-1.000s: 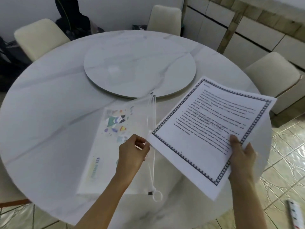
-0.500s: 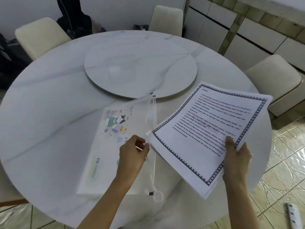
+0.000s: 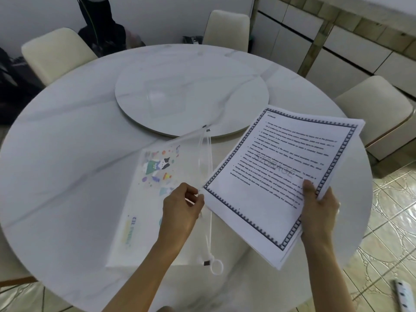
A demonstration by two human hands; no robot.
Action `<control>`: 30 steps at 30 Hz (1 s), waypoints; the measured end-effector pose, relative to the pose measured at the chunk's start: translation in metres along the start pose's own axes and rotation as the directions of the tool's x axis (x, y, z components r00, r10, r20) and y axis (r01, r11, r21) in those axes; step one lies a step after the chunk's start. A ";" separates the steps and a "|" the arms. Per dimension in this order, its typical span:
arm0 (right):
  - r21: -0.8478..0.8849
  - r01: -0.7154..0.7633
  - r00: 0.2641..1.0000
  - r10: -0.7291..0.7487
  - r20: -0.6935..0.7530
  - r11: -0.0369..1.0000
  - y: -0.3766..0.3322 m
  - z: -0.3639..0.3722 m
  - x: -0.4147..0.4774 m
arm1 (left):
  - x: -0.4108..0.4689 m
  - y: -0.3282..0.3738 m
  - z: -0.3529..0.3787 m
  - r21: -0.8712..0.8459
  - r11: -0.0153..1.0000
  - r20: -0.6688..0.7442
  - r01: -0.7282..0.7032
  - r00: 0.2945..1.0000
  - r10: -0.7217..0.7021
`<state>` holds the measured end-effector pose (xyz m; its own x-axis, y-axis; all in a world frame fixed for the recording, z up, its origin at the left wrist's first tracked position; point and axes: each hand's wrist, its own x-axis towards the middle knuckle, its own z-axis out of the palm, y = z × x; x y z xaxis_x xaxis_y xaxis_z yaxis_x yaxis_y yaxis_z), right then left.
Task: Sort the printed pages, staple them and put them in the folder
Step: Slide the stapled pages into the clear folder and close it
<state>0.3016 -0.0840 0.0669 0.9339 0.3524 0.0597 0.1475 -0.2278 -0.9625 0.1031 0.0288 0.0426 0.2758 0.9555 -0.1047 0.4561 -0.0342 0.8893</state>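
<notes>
Your right hand (image 3: pixel 319 210), gripping the pages (image 3: pixel 276 183), has edged them toward the folder (image 3: pixel 144 199) mouth your left hand (image 3: pixel 180 212) pinches open; insertion likely next.

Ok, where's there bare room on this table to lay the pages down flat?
The widest bare patch is the table left of the folder, out to the rim. The turntable behind it is bare too. Crowded near you: the left hand pinches the folder's edge, the right hand holds the pages over the table's right side.
</notes>
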 end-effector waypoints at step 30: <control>-0.040 -0.059 0.944 0.069 0.322 0.997 0.004 0.022 -0.016 | 0.002 0.001 0.021 0.106 0.973 -0.049 -0.206 0.976 0.212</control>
<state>0.2805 -0.0709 0.0559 0.7875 0.6090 -0.0952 0.1046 -0.2843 -0.9530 0.1214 0.0243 0.0339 0.3239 0.9399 0.1082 0.4770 -0.2610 0.8393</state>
